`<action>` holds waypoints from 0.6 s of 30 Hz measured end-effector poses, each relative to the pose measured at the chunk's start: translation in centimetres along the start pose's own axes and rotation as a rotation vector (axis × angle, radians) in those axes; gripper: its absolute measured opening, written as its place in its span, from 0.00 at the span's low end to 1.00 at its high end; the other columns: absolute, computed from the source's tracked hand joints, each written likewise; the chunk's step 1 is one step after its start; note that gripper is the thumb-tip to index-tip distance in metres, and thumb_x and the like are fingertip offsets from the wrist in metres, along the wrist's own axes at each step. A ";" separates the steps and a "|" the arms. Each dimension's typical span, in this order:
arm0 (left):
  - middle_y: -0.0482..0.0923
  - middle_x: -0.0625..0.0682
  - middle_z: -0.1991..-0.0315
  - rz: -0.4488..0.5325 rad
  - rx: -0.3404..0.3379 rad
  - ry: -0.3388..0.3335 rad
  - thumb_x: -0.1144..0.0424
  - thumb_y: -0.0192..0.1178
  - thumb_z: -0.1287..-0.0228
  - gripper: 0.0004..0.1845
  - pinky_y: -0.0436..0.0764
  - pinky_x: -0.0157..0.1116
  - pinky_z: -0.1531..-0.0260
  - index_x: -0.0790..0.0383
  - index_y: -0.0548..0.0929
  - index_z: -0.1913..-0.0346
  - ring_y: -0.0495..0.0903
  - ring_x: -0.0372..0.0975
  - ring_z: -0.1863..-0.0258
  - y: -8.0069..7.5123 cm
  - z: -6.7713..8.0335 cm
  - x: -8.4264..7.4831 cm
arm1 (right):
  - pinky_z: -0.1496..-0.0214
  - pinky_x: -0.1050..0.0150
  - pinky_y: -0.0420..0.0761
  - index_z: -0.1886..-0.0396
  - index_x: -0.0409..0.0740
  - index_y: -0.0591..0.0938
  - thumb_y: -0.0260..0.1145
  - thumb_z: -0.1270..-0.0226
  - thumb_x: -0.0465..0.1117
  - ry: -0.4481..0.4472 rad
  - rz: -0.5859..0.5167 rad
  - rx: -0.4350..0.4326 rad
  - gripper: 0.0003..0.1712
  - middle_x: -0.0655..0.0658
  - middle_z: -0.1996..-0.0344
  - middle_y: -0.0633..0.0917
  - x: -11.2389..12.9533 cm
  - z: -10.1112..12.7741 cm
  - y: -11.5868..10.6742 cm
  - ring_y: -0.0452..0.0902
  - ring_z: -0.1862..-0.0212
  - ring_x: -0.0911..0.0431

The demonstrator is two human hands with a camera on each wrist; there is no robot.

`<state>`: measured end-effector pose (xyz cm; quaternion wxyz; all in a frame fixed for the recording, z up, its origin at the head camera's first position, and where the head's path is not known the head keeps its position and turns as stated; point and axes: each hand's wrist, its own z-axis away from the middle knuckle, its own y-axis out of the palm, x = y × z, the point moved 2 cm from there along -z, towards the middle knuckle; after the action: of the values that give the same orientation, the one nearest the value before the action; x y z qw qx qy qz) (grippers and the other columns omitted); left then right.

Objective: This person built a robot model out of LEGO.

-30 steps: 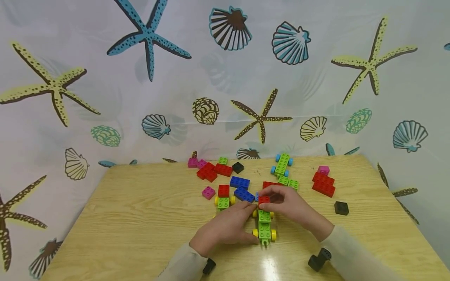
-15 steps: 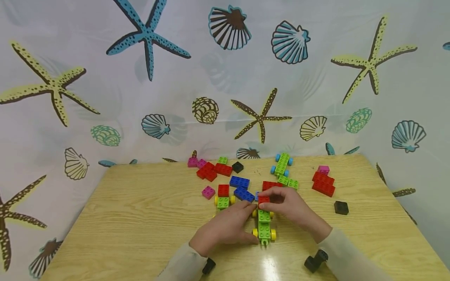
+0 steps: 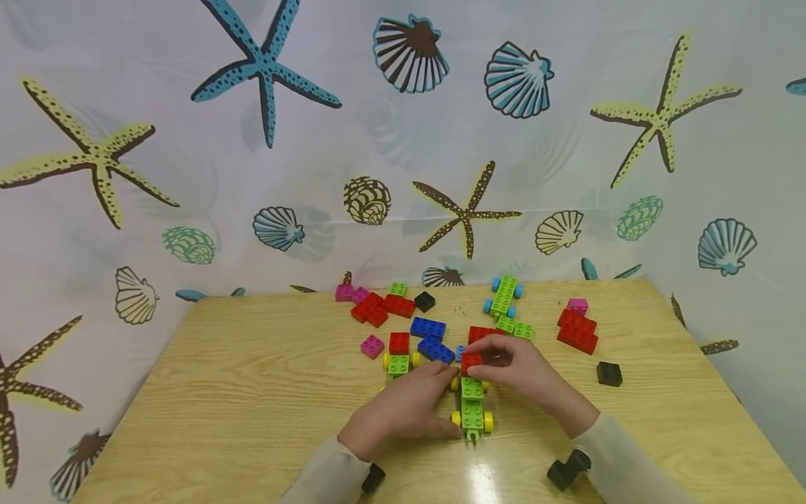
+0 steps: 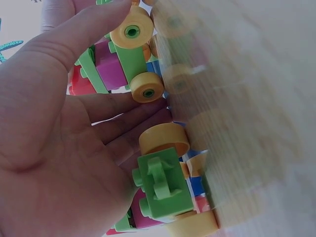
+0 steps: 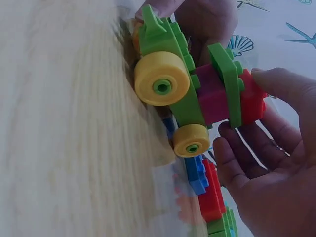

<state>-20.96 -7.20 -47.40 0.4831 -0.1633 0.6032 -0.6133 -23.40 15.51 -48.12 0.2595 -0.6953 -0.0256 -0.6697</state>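
Observation:
A toy brick car [image 3: 472, 414] with a green base and yellow wheels stands in the table's middle front. Along its left side lies my left hand [image 3: 399, 406], thumb at the rear wheel and fingers by the front wheel, holding it. My right hand [image 3: 519, 371] pinches a red brick [image 3: 471, 362] between thumb and fingers, at the car's top front. The right wrist view shows that red brick against the green plate [image 5: 224, 74], with a magenta brick [image 5: 211, 94] beneath the plate. A second yellow-wheeled car [image 3: 398, 365], with a red brick at its front, stands left, partly hidden by my left hand.
Behind the hands lie blue bricks [image 3: 428, 328], red bricks [image 3: 370, 308] and a blue-wheeled green base [image 3: 504, 297]. To the right are stacked red bricks [image 3: 577, 331] and a black brick [image 3: 609, 374]. A patterned cloth [image 3: 403, 140] hangs behind the table [image 3: 252, 392].

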 end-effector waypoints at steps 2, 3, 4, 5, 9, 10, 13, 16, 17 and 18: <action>0.75 0.54 0.19 0.001 0.001 -0.003 0.35 0.80 0.35 0.54 0.78 0.49 0.19 0.60 0.71 0.14 0.76 0.47 0.20 0.0 0.0 0.0 | 0.41 0.72 0.87 0.38 0.44 0.90 0.78 0.23 0.44 0.004 -0.008 -0.008 0.19 0.40 0.39 0.90 -0.1 0.1 0.0 0.88 0.42 0.50; 0.75 0.54 0.19 0.001 0.001 -0.004 0.35 0.80 0.35 0.54 0.78 0.49 0.19 0.60 0.70 0.14 0.76 0.48 0.20 0.0 0.0 0.0 | 0.41 0.71 0.87 0.38 0.43 0.90 0.78 0.23 0.44 0.003 -0.012 -0.010 0.19 0.40 0.40 0.90 -0.2 0.1 0.0 0.88 0.42 0.50; 0.75 0.54 0.19 0.001 0.002 -0.004 0.35 0.80 0.35 0.54 0.78 0.49 0.19 0.60 0.70 0.14 0.76 0.48 0.20 0.0 0.0 -0.1 | 0.41 0.71 0.87 0.39 0.43 0.90 0.78 0.23 0.44 0.001 -0.018 -0.013 0.18 0.40 0.40 0.90 -0.2 0.1 0.0 0.88 0.42 0.50; 0.74 0.54 0.19 0.002 0.003 -0.005 0.35 0.80 0.35 0.55 0.78 0.49 0.19 0.60 0.71 0.15 0.75 0.48 0.19 0.0 0.0 -0.1 | 0.41 0.71 0.88 0.39 0.43 0.90 0.78 0.23 0.44 0.000 -0.018 -0.016 0.18 0.40 0.40 0.90 -0.3 0.1 0.0 0.89 0.43 0.50; 0.74 0.54 0.18 0.006 0.009 -0.009 0.36 0.80 0.35 0.54 0.77 0.50 0.18 0.60 0.71 0.15 0.74 0.48 0.18 -0.1 0.0 -0.2 | 0.41 0.71 0.88 0.39 0.44 0.91 0.77 0.22 0.44 -0.011 -0.013 -0.030 0.17 0.40 0.41 0.90 -0.5 0.1 0.1 0.89 0.43 0.51; 0.74 0.54 0.18 0.009 0.010 -0.011 0.36 0.80 0.36 0.54 0.77 0.50 0.18 0.60 0.71 0.15 0.75 0.48 0.18 -0.1 0.0 -0.2 | 0.41 0.72 0.87 0.39 0.45 0.91 0.77 0.22 0.44 -0.013 -0.009 -0.033 0.17 0.41 0.41 0.90 -0.5 0.1 0.2 0.89 0.42 0.51; 0.74 0.54 0.18 0.015 0.009 -0.013 0.36 0.80 0.36 0.55 0.77 0.50 0.18 0.59 0.71 0.15 0.75 0.48 0.19 -0.1 0.1 -0.2 | 0.40 0.73 0.86 0.39 0.45 0.91 0.77 0.22 0.44 -0.015 0.000 -0.042 0.17 0.41 0.41 0.90 -0.4 0.1 0.3 0.89 0.41 0.51; 0.75 0.54 0.19 0.017 0.006 -0.009 0.36 0.80 0.36 0.55 0.78 0.50 0.18 0.59 0.71 0.14 0.76 0.48 0.20 0.0 0.1 -0.1 | 0.39 0.74 0.86 0.38 0.45 0.91 0.77 0.22 0.43 -0.016 0.006 -0.046 0.17 0.41 0.40 0.90 -0.4 0.2 0.5 0.89 0.41 0.51; 0.75 0.54 0.19 0.015 0.003 -0.008 0.35 0.80 0.36 0.55 0.78 0.50 0.19 0.59 0.71 0.14 0.76 0.48 0.20 0.0 0.1 -0.1 | 0.39 0.73 0.86 0.38 0.44 0.91 0.77 0.22 0.43 -0.018 0.005 -0.045 0.18 0.40 0.39 0.90 -0.4 0.2 0.5 0.89 0.40 0.51; 0.75 0.54 0.19 0.013 0.001 -0.007 0.35 0.80 0.36 0.55 0.78 0.50 0.19 0.59 0.71 0.14 0.76 0.48 0.20 0.0 0.1 -0.1 | 0.39 0.74 0.86 0.38 0.44 0.91 0.77 0.22 0.44 -0.016 0.003 -0.044 0.18 0.40 0.39 0.90 -0.4 0.2 0.5 0.89 0.39 0.51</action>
<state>-20.85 -7.19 -47.39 0.4895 -0.1613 0.6020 -0.6099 -23.02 15.28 -48.68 0.2449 -0.7063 -0.0119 -0.6641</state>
